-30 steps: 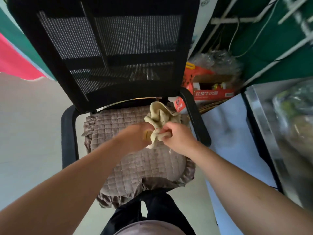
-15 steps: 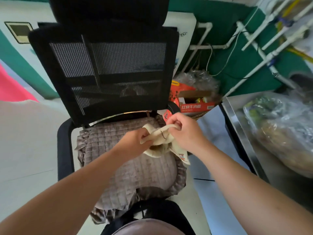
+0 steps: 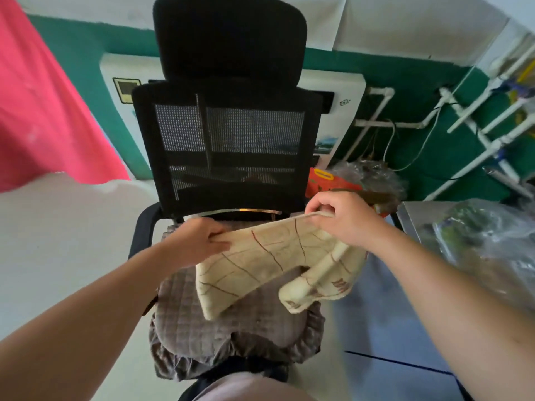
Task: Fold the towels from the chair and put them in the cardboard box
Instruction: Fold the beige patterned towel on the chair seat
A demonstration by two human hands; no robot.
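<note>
A cream towel (image 3: 260,261) with thin red lines hangs stretched between my two hands above the chair's seat. My left hand (image 3: 199,241) pinches its left top corner. My right hand (image 3: 344,218) pinches the right top corner, a little higher. The towel's lower right part is still rolled and droops over the seat's right side. The black mesh office chair (image 3: 228,146) faces me, and a grey quilted cushion (image 3: 231,322) covers its seat. An orange-red cardboard box (image 3: 327,183) sits on the floor behind my right hand, mostly hidden.
A steel-edged table (image 3: 411,224) with plastic-wrapped bags (image 3: 486,247) stands at the right. White pipes (image 3: 474,120) and a white wall unit (image 3: 341,111) line the green wall. A pink cloth (image 3: 43,111) hangs at the left. Pale floor lies left of the chair.
The bunched towel has been lifted off the cushion and pulled open between my hands, which moved apart. The view has tilted up, showing the chair's headrest.
</note>
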